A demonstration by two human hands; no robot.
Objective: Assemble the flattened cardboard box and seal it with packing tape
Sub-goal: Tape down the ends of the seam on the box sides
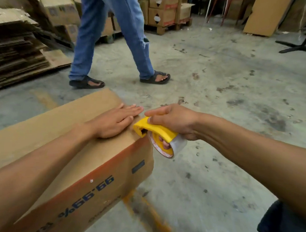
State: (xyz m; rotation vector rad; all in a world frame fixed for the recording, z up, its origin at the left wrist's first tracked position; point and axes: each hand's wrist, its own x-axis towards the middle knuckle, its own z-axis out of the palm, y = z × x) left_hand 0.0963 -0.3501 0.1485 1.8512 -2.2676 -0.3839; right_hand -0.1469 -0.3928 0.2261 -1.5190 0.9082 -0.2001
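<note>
Taping step: left hand (115,122) lies flat, fingers spread, on the box (85,165) top, while right hand (173,122) grips the dispenser (155,129) just beyond those fingertips; next, probably tearing off the tape.

Passer-by's jeans-clad legs (115,34) in sandals, flattened cardboard stack (15,52) left, palletised cartons (165,10) behind.

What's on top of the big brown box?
The left hand lies flat on the cardboard box. The yellow tape dispenser, held in the right hand, touches its top edge. Any tape under them is hidden.
</note>
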